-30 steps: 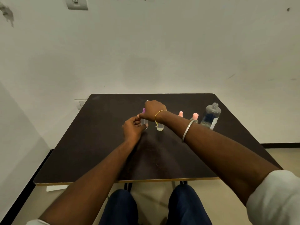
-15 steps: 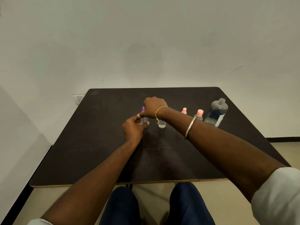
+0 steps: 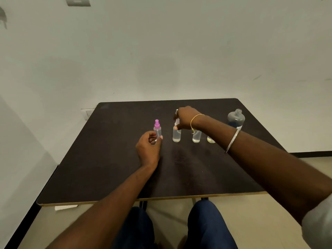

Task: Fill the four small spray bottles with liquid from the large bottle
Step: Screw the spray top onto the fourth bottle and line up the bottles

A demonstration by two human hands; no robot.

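Observation:
Four small clear spray bottles stand in a row mid-table. The leftmost bottle (image 3: 157, 129) has a purple spray cap; my left hand (image 3: 149, 147) curls around its base, thumb against the front. My right hand (image 3: 186, 117) reaches over the second bottle (image 3: 176, 136) and pinches the spray top at its neck. The third bottle (image 3: 196, 137) and fourth bottle (image 3: 211, 139) show only their lower parts below my right wrist; their caps are hidden. The large bottle (image 3: 236, 118) stands uncapped at the right end and holds clear liquid.
The dark table (image 3: 107, 159) sits against a white wall, with its front edge just above my knees. A wall socket (image 3: 88, 113) is beside the table's back left corner. A bangle and a thin gold bracelet are on my right arm.
My right hand has left the purple-capped bottle and moved right onto the second bottle's top. My left hand has stayed at the purple-capped bottle's base.

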